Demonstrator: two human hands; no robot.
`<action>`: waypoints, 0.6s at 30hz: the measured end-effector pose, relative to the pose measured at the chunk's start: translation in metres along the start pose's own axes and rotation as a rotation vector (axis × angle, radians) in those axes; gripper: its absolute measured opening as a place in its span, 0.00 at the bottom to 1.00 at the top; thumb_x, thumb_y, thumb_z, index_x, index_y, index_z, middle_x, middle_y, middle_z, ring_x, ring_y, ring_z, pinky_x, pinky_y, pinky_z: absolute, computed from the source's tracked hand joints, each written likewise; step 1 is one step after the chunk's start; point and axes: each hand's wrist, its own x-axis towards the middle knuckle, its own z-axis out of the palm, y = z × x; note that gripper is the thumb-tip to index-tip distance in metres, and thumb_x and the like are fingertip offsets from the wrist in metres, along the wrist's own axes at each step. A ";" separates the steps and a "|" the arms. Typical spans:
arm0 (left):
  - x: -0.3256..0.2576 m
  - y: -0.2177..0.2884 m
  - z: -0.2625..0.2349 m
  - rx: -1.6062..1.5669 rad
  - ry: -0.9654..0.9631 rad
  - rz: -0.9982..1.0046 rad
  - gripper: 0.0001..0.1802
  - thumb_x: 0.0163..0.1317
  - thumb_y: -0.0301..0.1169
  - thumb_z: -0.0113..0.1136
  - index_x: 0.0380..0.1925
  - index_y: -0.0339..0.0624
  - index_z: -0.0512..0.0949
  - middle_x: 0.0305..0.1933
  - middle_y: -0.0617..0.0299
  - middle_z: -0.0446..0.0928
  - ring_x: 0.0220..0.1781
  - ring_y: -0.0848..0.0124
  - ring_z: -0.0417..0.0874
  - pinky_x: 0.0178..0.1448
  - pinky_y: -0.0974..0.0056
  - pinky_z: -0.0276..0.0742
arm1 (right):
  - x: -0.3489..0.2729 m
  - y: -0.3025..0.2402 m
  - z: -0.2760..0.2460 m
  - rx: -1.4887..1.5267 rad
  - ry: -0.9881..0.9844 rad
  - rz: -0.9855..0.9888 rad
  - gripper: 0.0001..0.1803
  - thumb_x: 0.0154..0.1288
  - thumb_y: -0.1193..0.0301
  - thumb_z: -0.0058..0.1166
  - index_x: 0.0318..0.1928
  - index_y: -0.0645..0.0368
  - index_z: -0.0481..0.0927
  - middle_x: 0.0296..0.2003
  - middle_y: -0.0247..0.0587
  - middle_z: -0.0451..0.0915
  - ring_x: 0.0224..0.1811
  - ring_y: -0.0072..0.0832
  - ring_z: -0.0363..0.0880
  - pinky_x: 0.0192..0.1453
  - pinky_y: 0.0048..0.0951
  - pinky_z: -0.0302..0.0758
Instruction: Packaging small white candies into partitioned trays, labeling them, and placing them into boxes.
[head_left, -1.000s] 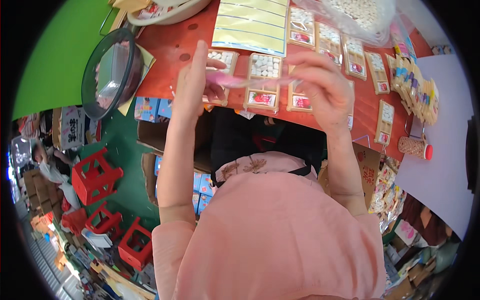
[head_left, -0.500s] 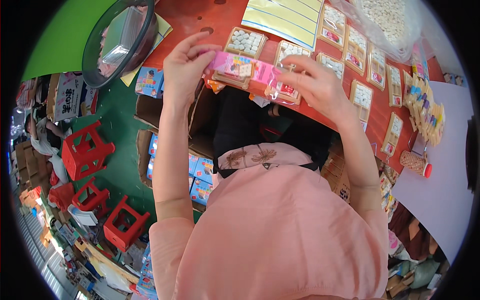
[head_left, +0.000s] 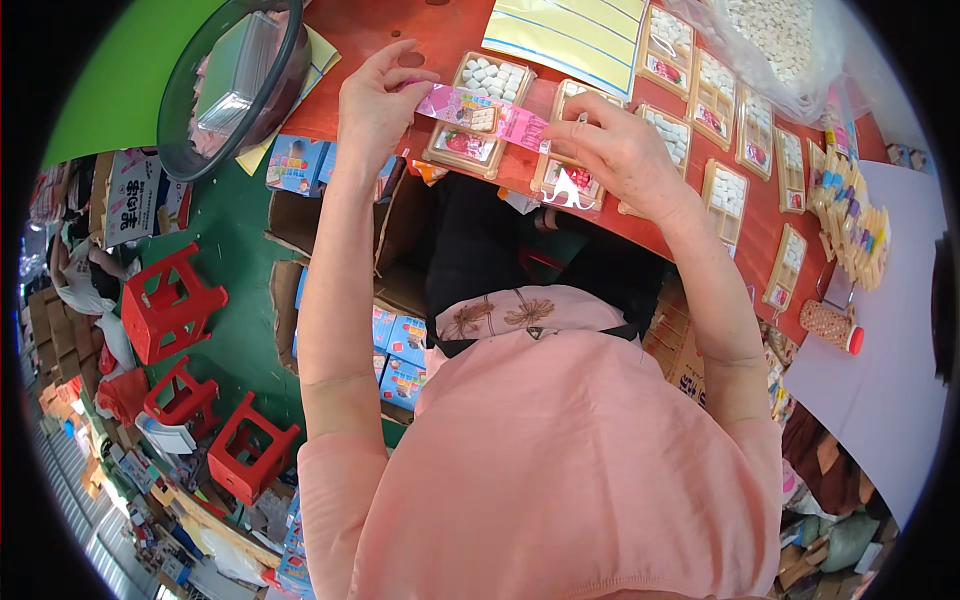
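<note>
My left hand [head_left: 375, 100] and my right hand [head_left: 615, 150] hold the two ends of a pink printed paper strip [head_left: 480, 110] stretched between them. The strip lies across a clear plastic tray of white candies [head_left: 480, 115] on the red table [head_left: 440, 30]. A second tray [head_left: 570, 170] sits right under my right hand, its lower end showing a red picture label. Fingers of both hands pinch the strip, thumbs underneath.
Several more candy trays [head_left: 715, 85] line the table to the right, beside a yellow sheet [head_left: 570, 35] and a bag of white candies [head_left: 775, 40]. A dark round basin [head_left: 235, 85] stands at left. Open cartons [head_left: 340, 250] and red stools [head_left: 170, 305] stand on the green floor.
Both hands have come down toward the near table edge. The pink strip, held up a second ago, is now pulled flat over the candy tray.
</note>
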 end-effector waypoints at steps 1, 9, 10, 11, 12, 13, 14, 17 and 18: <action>0.000 -0.001 0.000 0.023 0.000 0.014 0.26 0.63 0.21 0.63 0.63 0.36 0.76 0.45 0.58 0.89 0.45 0.77 0.86 0.48 0.72 0.80 | 0.000 -0.001 0.000 0.001 -0.001 -0.001 0.11 0.64 0.71 0.63 0.47 0.49 0.85 0.44 0.35 0.78 0.38 0.33 0.83 0.38 0.34 0.79; -0.013 -0.009 0.018 0.263 0.040 0.147 0.30 0.61 0.18 0.61 0.65 0.43 0.75 0.43 0.50 0.87 0.46 0.63 0.87 0.53 0.61 0.81 | -0.001 -0.013 0.001 -0.199 -0.168 0.056 0.10 0.62 0.73 0.60 0.44 0.52 0.85 0.45 0.34 0.77 0.42 0.33 0.83 0.39 0.37 0.81; -0.014 -0.013 0.020 0.354 0.076 0.275 0.29 0.61 0.18 0.61 0.65 0.44 0.75 0.44 0.49 0.85 0.47 0.59 0.86 0.53 0.59 0.81 | 0.002 -0.012 0.002 -0.198 -0.168 0.050 0.10 0.62 0.73 0.60 0.44 0.52 0.85 0.45 0.34 0.77 0.42 0.33 0.83 0.39 0.37 0.81; -0.014 -0.018 0.023 0.444 0.110 0.400 0.29 0.61 0.17 0.61 0.64 0.44 0.75 0.45 0.48 0.84 0.47 0.54 0.85 0.52 0.56 0.81 | 0.005 -0.011 0.004 -0.247 -0.145 -0.023 0.11 0.61 0.74 0.60 0.44 0.54 0.85 0.49 0.33 0.77 0.43 0.33 0.83 0.40 0.37 0.82; -0.015 -0.015 0.026 0.480 0.106 0.463 0.29 0.61 0.18 0.59 0.64 0.45 0.73 0.48 0.47 0.80 0.49 0.49 0.83 0.52 0.51 0.81 | 0.009 -0.010 0.002 -0.304 -0.114 -0.095 0.12 0.59 0.75 0.59 0.44 0.56 0.84 0.54 0.33 0.78 0.45 0.34 0.83 0.40 0.37 0.83; -0.014 -0.014 0.029 0.479 0.112 0.466 0.29 0.61 0.18 0.59 0.64 0.45 0.73 0.48 0.47 0.80 0.49 0.49 0.83 0.52 0.51 0.81 | 0.014 -0.010 0.001 -0.309 -0.112 -0.099 0.12 0.59 0.75 0.59 0.44 0.56 0.84 0.54 0.33 0.78 0.45 0.34 0.83 0.40 0.37 0.83; -0.012 -0.012 0.032 0.592 0.103 0.503 0.30 0.61 0.19 0.57 0.65 0.46 0.72 0.49 0.48 0.79 0.50 0.49 0.83 0.52 0.51 0.81 | 0.020 -0.009 -0.002 -0.330 -0.180 -0.124 0.11 0.59 0.75 0.58 0.44 0.59 0.84 0.59 0.32 0.77 0.46 0.34 0.83 0.41 0.37 0.83; -0.021 0.009 0.016 0.817 0.121 0.565 0.31 0.60 0.22 0.55 0.66 0.47 0.70 0.50 0.49 0.76 0.50 0.49 0.82 0.50 0.50 0.82 | 0.041 -0.027 -0.013 -0.348 -0.265 -0.209 0.11 0.59 0.75 0.55 0.43 0.62 0.82 0.66 0.32 0.75 0.47 0.37 0.83 0.42 0.38 0.84; -0.023 0.010 0.011 0.871 0.095 0.555 0.30 0.60 0.22 0.56 0.65 0.45 0.70 0.50 0.49 0.75 0.50 0.50 0.82 0.49 0.51 0.82 | 0.051 -0.031 -0.013 -0.336 -0.312 -0.240 0.11 0.60 0.75 0.54 0.43 0.63 0.81 0.68 0.32 0.73 0.48 0.38 0.83 0.43 0.39 0.84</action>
